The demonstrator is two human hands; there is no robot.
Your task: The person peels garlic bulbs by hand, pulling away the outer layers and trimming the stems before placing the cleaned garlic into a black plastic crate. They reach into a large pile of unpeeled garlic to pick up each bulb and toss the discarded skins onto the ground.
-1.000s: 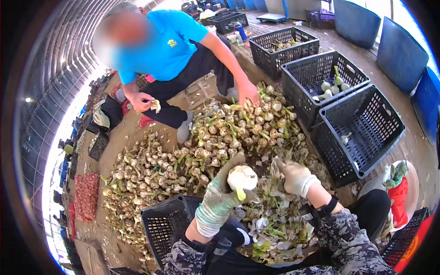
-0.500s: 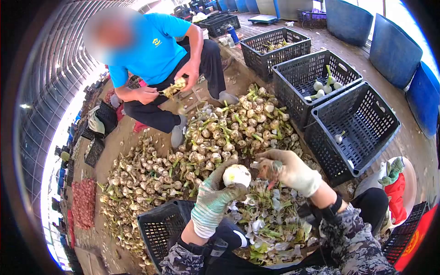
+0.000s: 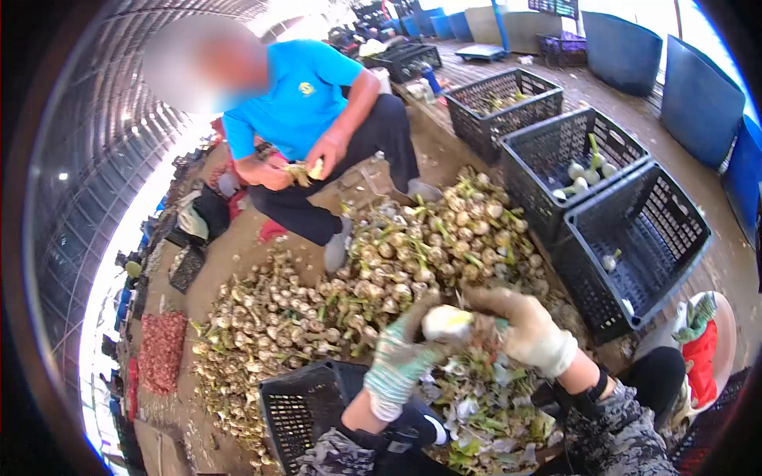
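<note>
My left hand (image 3: 403, 355), in a dirty striped glove, is closed around a white peeled garlic bulb (image 3: 447, 324). Close against the bulb's right side is my right hand (image 3: 524, 327), gloved too, its fingers bent; brownish peel shows below them, and whether they grip it is unclear. Beneath both hands lies a heap of loose leaves and skins (image 3: 484, 412). A large pile of unpeeled garlic (image 3: 413, 246) spreads just beyond.
A person in a blue shirt (image 3: 305, 95) sits across the pile, handling garlic. Black crates (image 3: 635, 246) stand at right, some holding bulbs. Another black crate (image 3: 298, 408) is by my left arm. A white tub (image 3: 721, 341) holds red cloth. Red net sack (image 3: 161, 353) lies left.
The bulb in my left hand has turned, and my right hand has come up against it. The other person has brought both hands together on a garlic. The view has shifted slightly.
</note>
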